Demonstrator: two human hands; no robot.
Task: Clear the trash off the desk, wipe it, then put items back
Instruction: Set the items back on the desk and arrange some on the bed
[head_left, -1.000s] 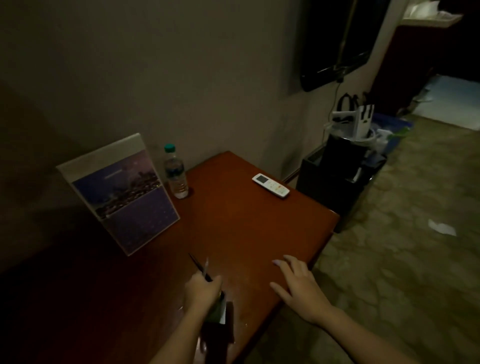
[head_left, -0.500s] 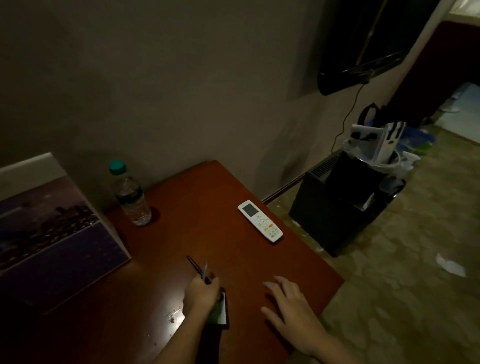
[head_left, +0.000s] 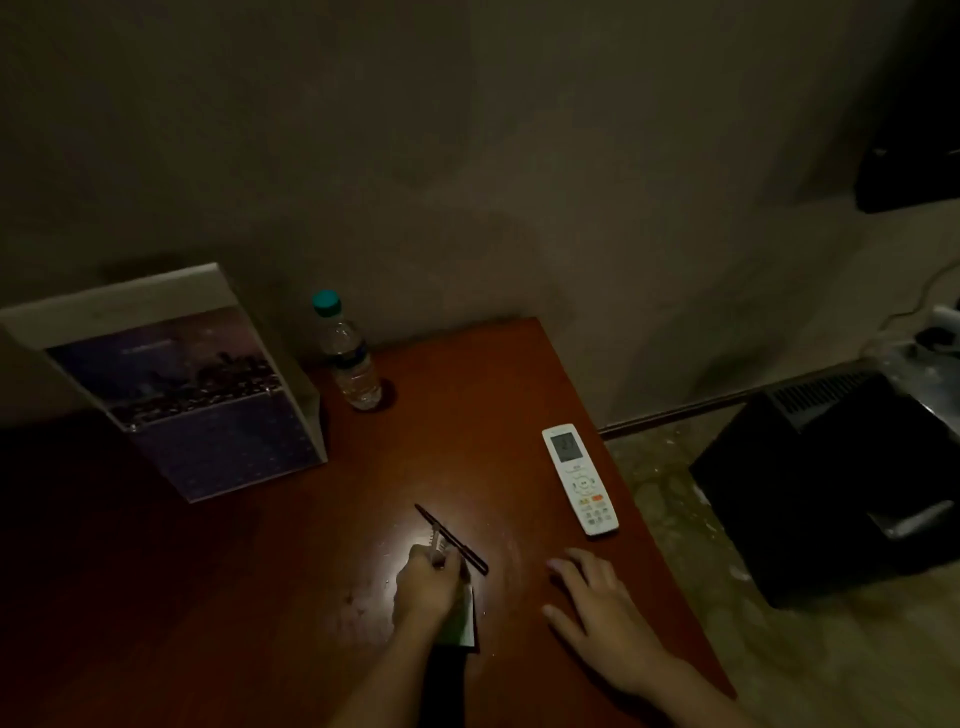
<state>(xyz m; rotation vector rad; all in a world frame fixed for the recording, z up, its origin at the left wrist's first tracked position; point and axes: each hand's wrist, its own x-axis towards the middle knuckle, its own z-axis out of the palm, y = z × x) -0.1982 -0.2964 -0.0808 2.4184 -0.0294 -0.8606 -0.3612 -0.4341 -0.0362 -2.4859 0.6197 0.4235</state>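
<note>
- The left hand (head_left: 428, 582) rests on the reddish-brown wooden desk (head_left: 483, 415) near its front middle. Its fingers (head_left: 441, 558) are curled round a slim silvery pen (head_left: 434, 540), whose tip sticks out beyond the knuckles.
- A thin dark pen (head_left: 449, 538) lies slanted just beside that hand, running from far-left to near-right. In the dim light it is hard to say whether the fingers grip it too or it only lies on the desk against them.
- Under the left wrist a small notepad (head_left: 461, 621) with a pale greenish page and a dark cover lies flat on the desk.
- The right hand (head_left: 597, 608) lies palm down on the desk to the right of the notepad, with its fingers straight and slightly spread, holding nothing.
- A white remote control (head_left: 579, 478) with a grey screen lies flat near the desk's right edge, beyond the right hand and apart from it.
- A clear plastic water bottle (head_left: 349, 364) with a teal cap stands upright at the back of the desk, close to the beige wall (head_left: 467, 156).
- A standing desk calendar (head_left: 176, 384) with a dusky skyline picture leans backwards just left of the water bottle.
- A black boxy cabinet (head_left: 831, 483) sits on the mottled floor (head_left: 779, 665) to the right of the desk.
</note>
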